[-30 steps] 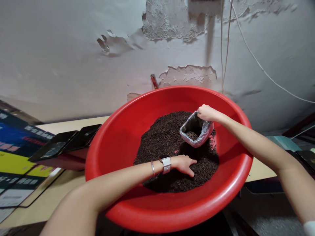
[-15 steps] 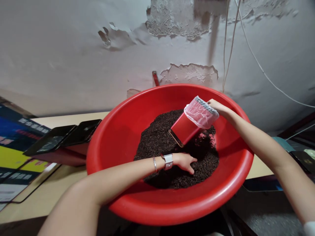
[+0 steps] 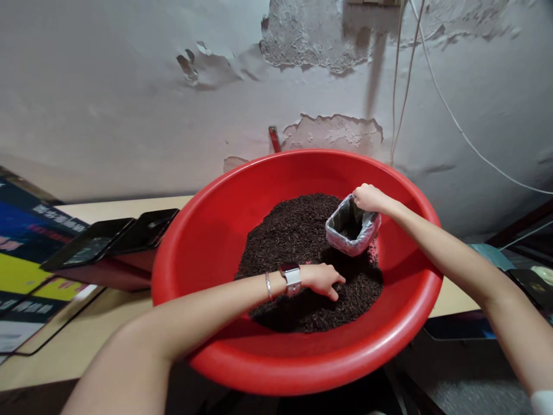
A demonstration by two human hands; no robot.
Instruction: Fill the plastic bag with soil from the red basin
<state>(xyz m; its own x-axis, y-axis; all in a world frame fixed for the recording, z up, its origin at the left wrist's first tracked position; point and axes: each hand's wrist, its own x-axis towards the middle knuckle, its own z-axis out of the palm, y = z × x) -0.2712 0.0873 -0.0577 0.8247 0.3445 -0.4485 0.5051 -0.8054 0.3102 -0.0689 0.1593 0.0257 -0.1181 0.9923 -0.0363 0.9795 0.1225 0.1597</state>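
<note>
A wide red plastic basin (image 3: pixel 181 276) holds a heap of dark, loose, tea-like leaves (image 3: pixel 280 236). My right hand (image 3: pixel 368 197) grips the rim of a box with a clear plastic liner (image 3: pixel 352 246) folded over its edge. The box's mouth now faces me, tilted, and its inside looks dark; how much it holds I cannot tell. Its lower part is hidden behind the liner. Just in front of the box, my left hand (image 3: pixel 324 280) rests low over the leaves, fingers spread apart, holding nothing I can see. A watch (image 3: pixel 291 278) and a bracelet are on that wrist.
Two dark-rimmed boxes (image 3: pixel 121 245) stand left of the basin on a pale tabletop (image 3: pixel 82 334), beside a printed blue and yellow carton (image 3: pixel 30 259). A peeling wall (image 3: pixel 129 115) rises behind, with cables (image 3: pixel 401 86) hanging. More items lie at the far right.
My right hand has turned the box from mouth-away, base toward the left, to mouth facing up and toward me. My left hand has stayed nearly in place.
</note>
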